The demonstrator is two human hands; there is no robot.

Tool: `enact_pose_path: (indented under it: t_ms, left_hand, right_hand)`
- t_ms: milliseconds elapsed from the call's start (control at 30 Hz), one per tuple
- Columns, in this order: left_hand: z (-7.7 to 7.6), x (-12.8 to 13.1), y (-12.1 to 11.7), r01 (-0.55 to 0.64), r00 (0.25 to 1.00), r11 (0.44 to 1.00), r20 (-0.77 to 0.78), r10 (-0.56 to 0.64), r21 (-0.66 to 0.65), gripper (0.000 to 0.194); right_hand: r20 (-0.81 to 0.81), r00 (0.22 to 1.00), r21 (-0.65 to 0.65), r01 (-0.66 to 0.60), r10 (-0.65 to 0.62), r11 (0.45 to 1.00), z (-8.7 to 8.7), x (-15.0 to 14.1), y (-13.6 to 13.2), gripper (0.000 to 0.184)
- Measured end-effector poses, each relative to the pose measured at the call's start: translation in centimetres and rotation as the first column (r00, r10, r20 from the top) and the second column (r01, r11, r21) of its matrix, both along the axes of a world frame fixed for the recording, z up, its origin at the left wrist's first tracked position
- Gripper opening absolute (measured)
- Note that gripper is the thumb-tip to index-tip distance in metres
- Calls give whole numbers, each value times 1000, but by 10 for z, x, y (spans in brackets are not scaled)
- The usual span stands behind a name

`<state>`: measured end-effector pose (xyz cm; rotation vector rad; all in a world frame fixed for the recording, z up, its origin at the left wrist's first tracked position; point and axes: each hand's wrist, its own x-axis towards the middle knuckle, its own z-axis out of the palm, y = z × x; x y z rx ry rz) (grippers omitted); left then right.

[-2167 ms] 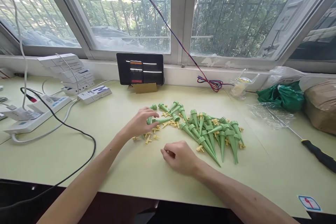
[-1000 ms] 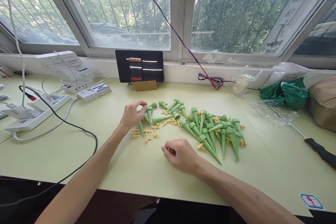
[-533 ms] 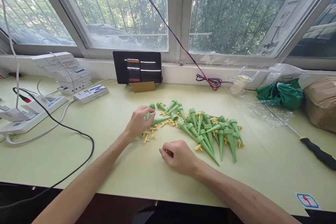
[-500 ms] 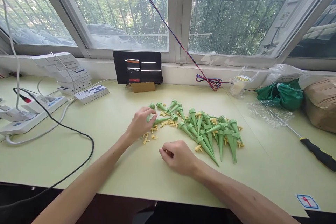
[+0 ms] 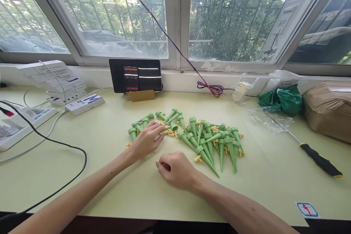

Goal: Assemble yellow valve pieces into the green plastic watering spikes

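My left hand point(image 5: 149, 139) reaches over the left part of the pile, fingers stretched out and apart, fingertips over small yellow T-shaped valves point(image 5: 171, 134). It covers some of the pieces beneath it, so contact with them is hard to judge. To its left lie several green plastic watering spikes point(image 5: 132, 131) with ribbed caps. My right hand point(image 5: 177, 170) rests on the table as a loose fist; the gap beside the thumb shows only a dark hollow. Right of it spreads a larger heap of green spikes point(image 5: 208, 144), with yellow valves among them.
Behind the pile stands a tablet point(image 5: 149, 67) showing a timer, propped on cardboard point(image 5: 143, 95). White boxes point(image 5: 55, 76), a power strip point(image 5: 41, 119) and a black cable point(image 5: 79, 150) are on the left. A screwdriver point(image 5: 319, 159), green bag point(image 5: 282, 98) and brown package point(image 5: 329, 113) lie right.
My left hand went to the left spikes, then came back right and nearer, now over the yellow valves. My right fist stays put. The whole view has shifted a little rightward.
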<state>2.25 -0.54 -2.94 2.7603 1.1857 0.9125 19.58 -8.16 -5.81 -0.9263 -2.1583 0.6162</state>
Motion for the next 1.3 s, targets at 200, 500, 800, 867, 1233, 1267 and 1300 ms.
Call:
enact_pose_path:
  t_ms: [200,500,800,867,1233,1267,1300]
  left_hand:
    - [14,23,12,-121,987,992,-108,119,-17,23]
    - [19,55,23,-226,924,974,-320,211,-10,16]
    - [15,63,24,-241,918,969,-338,208,-57,15]
    - [14,62,24,-239,917,970,-340,209,-46,17]
    - [22,52,22,-242,959,967,-171,227,-74,22]
    - [24,50,22,-250,961,965,-143,236,-82,23]
    - [27,47,22,-251,963,964,-119,240,-92,23]
  right_hand:
    - [12,1000,-9,9,-9,1000,1,0,1,33]
    - [35,999,-7,29,-29,1000,0,0,1,33]
    - [49,998,-2,30,-30,1000,0,0,1,33]
    - [52,998,-2,26,-26,1000,0,0,1,33]
    - [0,1000,-36,17,-17,999,1,0,1,35]
    - [-3,1000,-38,16,-17,999,1,1,1,35]
    - [-5,1000,-41,16,-16,999,1,1,1,35]
